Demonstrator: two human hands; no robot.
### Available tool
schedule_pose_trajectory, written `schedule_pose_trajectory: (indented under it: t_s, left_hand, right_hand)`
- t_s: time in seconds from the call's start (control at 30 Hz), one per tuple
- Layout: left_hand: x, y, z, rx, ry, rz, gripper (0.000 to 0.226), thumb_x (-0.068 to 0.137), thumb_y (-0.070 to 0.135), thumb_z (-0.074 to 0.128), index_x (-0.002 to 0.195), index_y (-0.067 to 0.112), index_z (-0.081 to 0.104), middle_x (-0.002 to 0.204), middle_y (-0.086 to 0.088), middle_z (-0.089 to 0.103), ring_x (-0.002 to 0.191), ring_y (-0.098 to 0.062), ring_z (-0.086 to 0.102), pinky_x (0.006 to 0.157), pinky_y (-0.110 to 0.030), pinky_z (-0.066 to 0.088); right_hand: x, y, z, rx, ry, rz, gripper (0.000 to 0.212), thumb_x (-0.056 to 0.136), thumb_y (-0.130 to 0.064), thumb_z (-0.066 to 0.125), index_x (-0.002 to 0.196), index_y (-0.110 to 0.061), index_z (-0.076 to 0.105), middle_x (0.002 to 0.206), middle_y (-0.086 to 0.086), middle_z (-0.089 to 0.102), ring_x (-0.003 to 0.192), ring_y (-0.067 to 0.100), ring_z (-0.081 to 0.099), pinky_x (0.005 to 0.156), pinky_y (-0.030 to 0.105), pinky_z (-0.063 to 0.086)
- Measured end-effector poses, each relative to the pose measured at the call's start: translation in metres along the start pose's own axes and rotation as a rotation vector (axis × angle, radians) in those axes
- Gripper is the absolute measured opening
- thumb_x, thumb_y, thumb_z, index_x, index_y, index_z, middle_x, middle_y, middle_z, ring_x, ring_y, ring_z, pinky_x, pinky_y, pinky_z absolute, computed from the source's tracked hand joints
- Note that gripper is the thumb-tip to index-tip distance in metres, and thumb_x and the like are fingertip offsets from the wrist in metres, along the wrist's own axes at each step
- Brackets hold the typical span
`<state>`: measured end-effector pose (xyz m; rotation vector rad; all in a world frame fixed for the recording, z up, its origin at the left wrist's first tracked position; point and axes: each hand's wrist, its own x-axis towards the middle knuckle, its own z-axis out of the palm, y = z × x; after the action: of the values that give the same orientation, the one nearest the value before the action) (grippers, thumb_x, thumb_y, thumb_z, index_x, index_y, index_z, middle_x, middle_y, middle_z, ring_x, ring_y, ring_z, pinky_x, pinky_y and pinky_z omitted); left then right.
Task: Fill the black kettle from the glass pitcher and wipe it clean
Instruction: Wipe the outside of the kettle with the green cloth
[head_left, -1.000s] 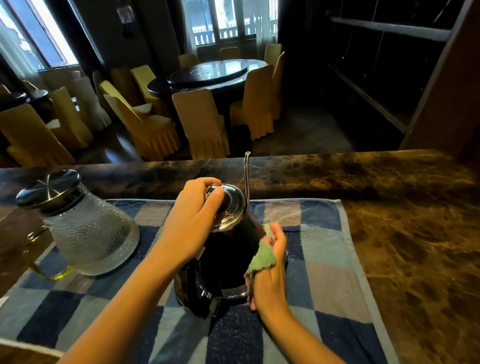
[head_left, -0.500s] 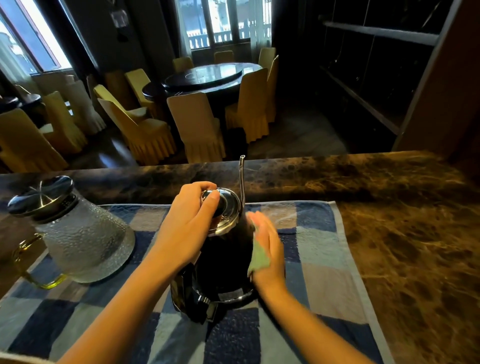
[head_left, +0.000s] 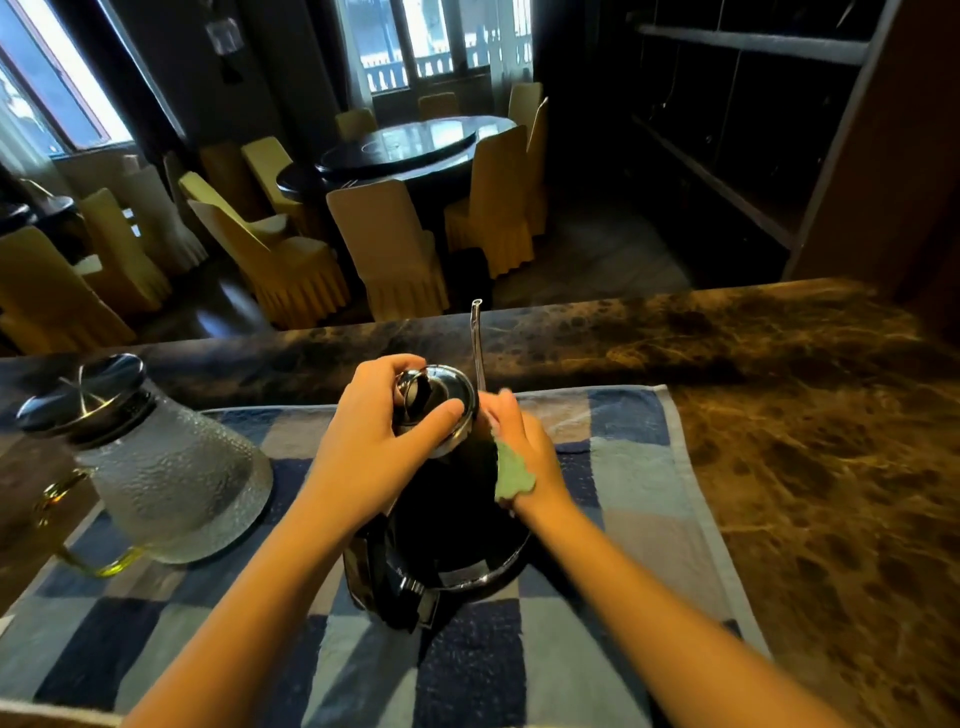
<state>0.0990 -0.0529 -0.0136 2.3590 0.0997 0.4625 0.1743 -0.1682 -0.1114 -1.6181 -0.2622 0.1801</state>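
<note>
The right hand (head_left: 524, 452) has climbed the right flank of the black kettle (head_left: 447, 519) over the past second. It has carried a green cloth (head_left: 511, 475) from the lower body up to the shoulder, just beside the foot of the thin spout (head_left: 476, 343). The left hand (head_left: 374, 447) has stayed where it was, fingers and thumb curled round the steel lid (head_left: 449, 397) to steady the vessel. The right hand grips the cloth and presses it against the kettle's side, though motion blur hides exactly how its fingers lie.

The kettle stands in the middle of a blue checked towel (head_left: 623, 493) spread over the marble tabletop (head_left: 805, 467), with its handle toward the near edge and its spout toward the far edge. The glass pitcher (head_left: 176, 478) sits at the towel's left edge, well apart from the kettle. It is upright, capped with its own metal lid, and touched by neither hand.

With the pitcher set aside and the kettle closed, the filling appears to be over and the wiping under way. The dark body hides any water inside, so the fill cannot be confirmed. The right side seems largely covered from base to shoulder. The left side, the handle, the lid and the spout look likely to remain.
</note>
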Motion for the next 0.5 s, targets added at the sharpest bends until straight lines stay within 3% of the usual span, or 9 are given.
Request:
schedule_pose_trajectory:
  t_s: [0.07, 0.13, 0.2, 0.3, 0.4, 0.5]
  left_hand:
    - [0.0, -0.001, 0.0, 0.003, 0.0, -0.006, 0.049, 0.08, 0.044, 0.066, 0.122, 0.029, 0.044, 0.119, 0.006, 0.049, 0.11, -0.011, 0.051, 0.083, -0.017, 0.04]
    - [0.0, -0.001, 0.0, -0.003, -0.003, -0.014, 0.055, 0.077, 0.048, 0.062, 0.124, 0.027, 0.045, 0.12, 0.005, 0.049, 0.111, -0.013, 0.052, 0.087, -0.024, 0.043]
    - [0.0, 0.0, 0.001, -0.008, -0.005, -0.027, 0.055, 0.077, 0.048, 0.06, 0.125, 0.026, 0.045, 0.121, 0.004, 0.05, 0.111, -0.014, 0.053, 0.091, -0.031, 0.046]
    - [-0.001, 0.001, 0.0, -0.025, 0.008, -0.031, 0.05, 0.081, 0.043, 0.063, 0.124, 0.026, 0.045, 0.119, 0.003, 0.052, 0.11, -0.014, 0.053, 0.092, -0.034, 0.046]
    - [-0.001, 0.0, 0.001, -0.019, 0.018, -0.024, 0.044, 0.085, 0.034, 0.065, 0.124, 0.024, 0.046, 0.117, 0.003, 0.053, 0.108, -0.014, 0.054, 0.088, -0.027, 0.045]
    - [0.001, 0.001, 0.0, -0.019, 0.009, -0.037, 0.052, 0.076, 0.046, 0.059, 0.123, 0.027, 0.046, 0.118, 0.006, 0.052, 0.108, -0.012, 0.054, 0.088, -0.027, 0.045]
  right_hand:
    - [-0.028, 0.025, 0.013, 0.09, 0.189, -0.04, 0.026, 0.099, -0.042, 0.034, 0.101, -0.055, 0.056, 0.114, -0.023, 0.059, 0.111, 0.001, 0.055, 0.104, 0.039, 0.043]
    - [-0.058, 0.036, 0.025, 0.175, 0.29, -0.103, 0.031, 0.095, -0.05, 0.026, 0.123, -0.054, 0.04, 0.134, -0.026, 0.044, 0.128, -0.005, 0.042, 0.112, 0.035, 0.035]
    - [-0.067, 0.033, 0.032, 0.166, 0.291, -0.115, 0.042, 0.089, -0.06, 0.024, 0.13, -0.056, 0.031, 0.14, -0.031, 0.034, 0.134, -0.006, 0.033, 0.114, 0.035, 0.033]
    - [-0.055, -0.01, 0.027, 0.014, 0.223, -0.239, 0.047, 0.094, -0.056, 0.021, 0.137, -0.049, 0.038, 0.143, -0.027, 0.041, 0.131, 0.001, 0.042, 0.107, 0.036, 0.041]
    - [-0.019, -0.034, 0.017, 0.008, 0.054, -0.299, 0.047, 0.094, -0.05, 0.019, 0.125, -0.041, 0.053, 0.129, -0.011, 0.061, 0.119, 0.008, 0.055, 0.097, 0.032, 0.046]
    - [0.014, -0.023, 0.003, 0.052, -0.059, -0.128, 0.047, 0.089, -0.053, 0.029, 0.086, -0.033, 0.072, 0.089, -0.004, 0.072, 0.092, 0.016, 0.064, 0.082, 0.034, 0.048]
